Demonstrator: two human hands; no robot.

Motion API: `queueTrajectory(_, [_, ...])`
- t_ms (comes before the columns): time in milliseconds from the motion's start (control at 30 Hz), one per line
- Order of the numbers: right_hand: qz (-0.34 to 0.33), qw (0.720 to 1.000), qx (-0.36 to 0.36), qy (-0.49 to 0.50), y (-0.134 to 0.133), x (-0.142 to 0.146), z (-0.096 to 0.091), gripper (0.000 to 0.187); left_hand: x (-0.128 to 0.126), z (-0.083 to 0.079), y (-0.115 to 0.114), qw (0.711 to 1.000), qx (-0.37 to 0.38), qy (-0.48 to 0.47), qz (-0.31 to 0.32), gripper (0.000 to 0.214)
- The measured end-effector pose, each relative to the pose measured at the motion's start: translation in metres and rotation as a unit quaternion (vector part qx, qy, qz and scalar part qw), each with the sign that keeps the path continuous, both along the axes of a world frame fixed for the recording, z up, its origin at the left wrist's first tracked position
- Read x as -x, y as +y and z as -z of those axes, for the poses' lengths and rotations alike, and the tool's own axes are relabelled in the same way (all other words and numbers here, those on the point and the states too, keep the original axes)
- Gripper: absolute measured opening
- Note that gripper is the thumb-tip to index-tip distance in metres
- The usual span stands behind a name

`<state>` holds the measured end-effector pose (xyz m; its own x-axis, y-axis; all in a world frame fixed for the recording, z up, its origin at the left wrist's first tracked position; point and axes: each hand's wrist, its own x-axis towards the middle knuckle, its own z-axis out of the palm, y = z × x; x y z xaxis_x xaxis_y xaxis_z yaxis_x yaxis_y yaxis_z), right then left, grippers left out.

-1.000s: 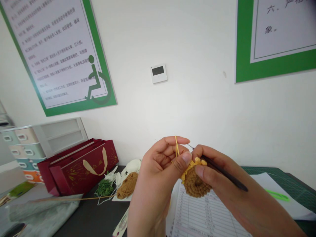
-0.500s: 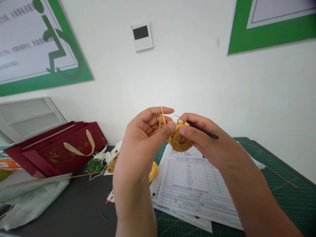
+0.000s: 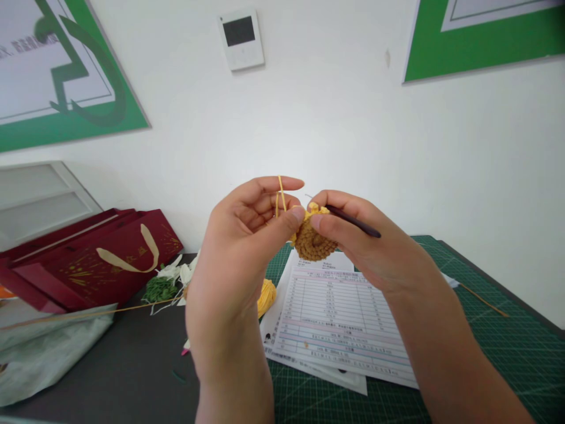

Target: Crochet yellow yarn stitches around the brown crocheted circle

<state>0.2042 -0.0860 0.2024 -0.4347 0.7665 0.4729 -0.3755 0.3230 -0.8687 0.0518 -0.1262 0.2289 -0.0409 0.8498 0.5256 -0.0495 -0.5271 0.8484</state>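
A round brown crochet piece (image 3: 315, 240) with a yellow edge is held up between both hands, above the papers. My left hand (image 3: 251, 229) pinches its left edge between thumb and fingers. Yellow yarn (image 3: 282, 194) loops over the raised left index finger. My right hand (image 3: 357, 235) is closed round a crochet hook (image 3: 353, 221) with a dark handle, its thumb pressed on the front of the piece. The hook's thin metal tip pokes out above the yellow edge, near the left fingertips. Below, a yellow yarn ball (image 3: 266, 298) sits partly hidden behind my left wrist.
Printed sheets (image 3: 335, 330) lie on a green cutting mat (image 3: 472, 353). Farther left are a dark red gift bag (image 3: 110, 259), green yarn (image 3: 160, 290), white crocheted bits (image 3: 179, 274) and a pale grey cloth bag (image 3: 57, 347). The white wall (image 3: 318, 118) rises behind.
The whole view has shifted, so the hands and surroundings all sit slightly further left and higher. The grip on the crochet piece and hook looks the same.
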Motion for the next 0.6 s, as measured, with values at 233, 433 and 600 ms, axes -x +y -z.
queueTrajectory(233, [-0.014, 1.000, -0.001, -0.001, 0.000, 0.002, -0.002, 0.019, 0.007, -0.005, 0.000, 1.000, 0.006, -0.022, 0.022, 0.025])
queueTrajectory(433, [-0.027, 1.000, 0.011, 0.003, -0.004, 0.006, -0.007, 0.019, 0.012, -0.011, -0.007, 0.999, 0.018, -0.042, 0.029, 0.025])
queueTrajectory(600, [0.011, 0.999, 0.029, 0.029, -0.007, 0.008, -0.009, 0.014, 0.017, -0.016, -0.011, 0.999, 0.018, -0.024, 0.026, 0.025])
